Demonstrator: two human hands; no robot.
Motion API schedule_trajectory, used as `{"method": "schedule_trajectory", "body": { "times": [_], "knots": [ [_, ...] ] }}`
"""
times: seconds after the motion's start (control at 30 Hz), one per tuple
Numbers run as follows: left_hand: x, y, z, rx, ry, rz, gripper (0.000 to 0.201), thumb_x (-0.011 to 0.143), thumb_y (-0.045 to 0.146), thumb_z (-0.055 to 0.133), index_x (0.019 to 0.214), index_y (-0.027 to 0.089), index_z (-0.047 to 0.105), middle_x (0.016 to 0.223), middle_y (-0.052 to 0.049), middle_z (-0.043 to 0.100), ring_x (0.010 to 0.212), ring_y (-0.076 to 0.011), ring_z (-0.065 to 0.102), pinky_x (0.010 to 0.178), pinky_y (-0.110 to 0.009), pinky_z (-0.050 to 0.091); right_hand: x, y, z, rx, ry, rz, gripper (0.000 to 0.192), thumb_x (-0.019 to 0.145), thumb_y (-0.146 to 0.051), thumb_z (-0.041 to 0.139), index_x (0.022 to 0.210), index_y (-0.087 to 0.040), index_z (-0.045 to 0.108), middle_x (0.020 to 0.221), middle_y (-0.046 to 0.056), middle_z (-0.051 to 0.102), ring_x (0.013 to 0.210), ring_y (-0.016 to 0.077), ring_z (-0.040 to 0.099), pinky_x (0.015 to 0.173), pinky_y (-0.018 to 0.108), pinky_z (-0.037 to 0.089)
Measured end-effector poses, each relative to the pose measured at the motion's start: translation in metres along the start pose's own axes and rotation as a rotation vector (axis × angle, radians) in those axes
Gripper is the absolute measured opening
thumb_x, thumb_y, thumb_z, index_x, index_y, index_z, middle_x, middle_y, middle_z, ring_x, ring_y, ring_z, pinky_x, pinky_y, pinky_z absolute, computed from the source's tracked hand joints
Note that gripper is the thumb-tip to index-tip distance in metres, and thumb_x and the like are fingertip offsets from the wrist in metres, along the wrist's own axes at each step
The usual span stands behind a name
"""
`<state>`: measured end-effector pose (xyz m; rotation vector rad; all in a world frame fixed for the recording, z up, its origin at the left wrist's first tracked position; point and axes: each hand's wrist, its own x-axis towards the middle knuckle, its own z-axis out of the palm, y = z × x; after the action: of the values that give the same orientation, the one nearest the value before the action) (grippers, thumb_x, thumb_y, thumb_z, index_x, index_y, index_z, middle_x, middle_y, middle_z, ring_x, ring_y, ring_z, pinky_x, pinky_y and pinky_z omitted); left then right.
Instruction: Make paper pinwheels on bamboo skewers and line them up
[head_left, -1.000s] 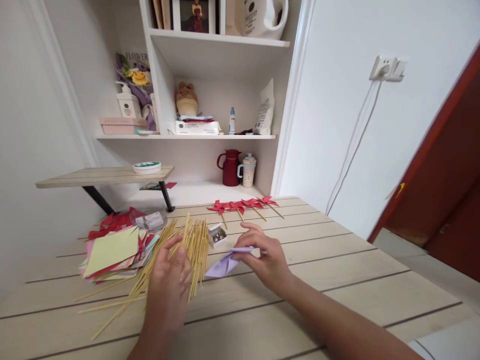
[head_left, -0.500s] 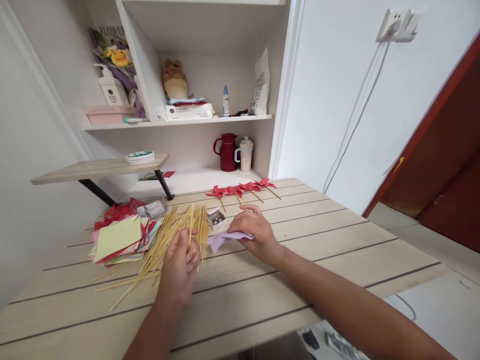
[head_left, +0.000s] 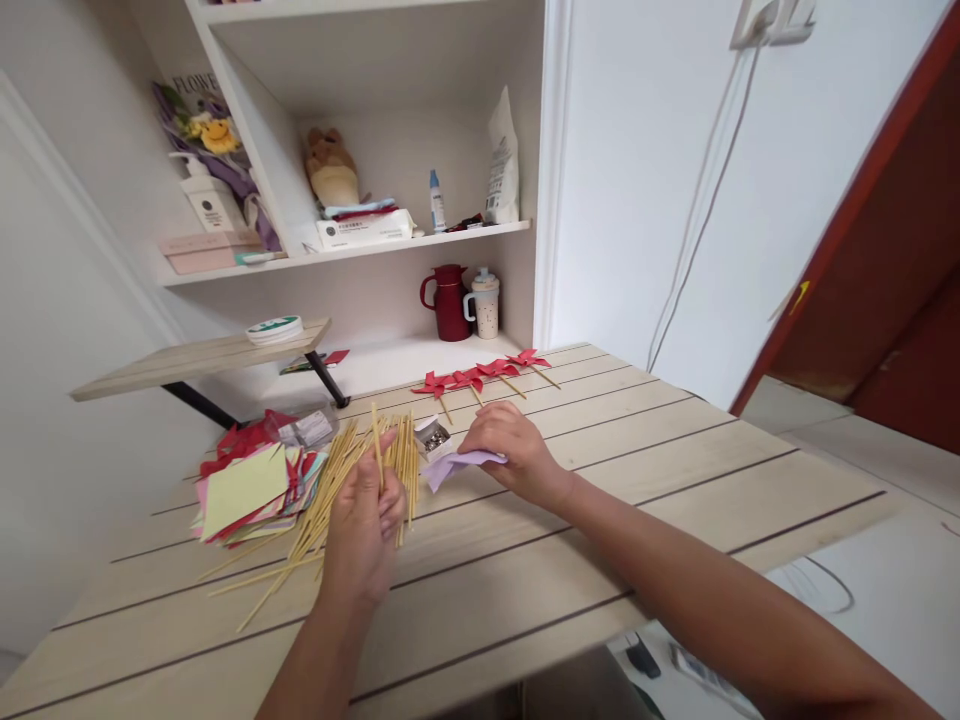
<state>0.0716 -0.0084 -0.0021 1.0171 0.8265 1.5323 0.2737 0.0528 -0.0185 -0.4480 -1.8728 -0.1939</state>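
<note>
My left hand [head_left: 367,515] is closed round a thin wooden stick [head_left: 377,440], held nearly upright. Behind and beside it lies a loose pile of wooden sticks [head_left: 334,490]. In my right hand [head_left: 517,455] is a piece of purple paper [head_left: 457,464], pinched above the table with its free end pointing left. Just past the paper stands a small open box [head_left: 433,440] with shiny metal bits inside, too small to name. Farther back, several red paper pinwheels [head_left: 491,372] on sticks lie in a row.
Left of the sticks is a stack of coloured paper squares [head_left: 247,490], with red paper [head_left: 247,435] and a clear plastic box [head_left: 307,430] behind it. A small raised stand [head_left: 202,352] holds a round white item. A red jug [head_left: 450,305] and a cup [head_left: 486,305] stand at the back.
The head view has shifted and tilted slightly. Both hands keep hold of the stick and the purple paper, with little movement against the table.
</note>
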Motion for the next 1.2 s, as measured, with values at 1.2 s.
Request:
{"method": "schedule_trajectory", "body": {
  "times": [1.2],
  "knots": [
    [-0.01, -0.031, 0.029, 0.412, 0.224, 0.229, 0.049, 0.069, 0.044, 0.08, 0.107, 0.015, 0.07, 0.059, 0.01, 0.026, 0.052, -0.0063, 0.025, 0.049, -0.019, 0.025, 0.008, -0.025, -0.001, 0.265, 0.038, 0.549, 0.003, 0.083, -0.024, 0.073, 0.086, -0.023, 0.074, 0.084, 0.002, 0.075, 0.082, 0.0187, 0.065, 0.08, 0.033, 0.046]
  ]
}}
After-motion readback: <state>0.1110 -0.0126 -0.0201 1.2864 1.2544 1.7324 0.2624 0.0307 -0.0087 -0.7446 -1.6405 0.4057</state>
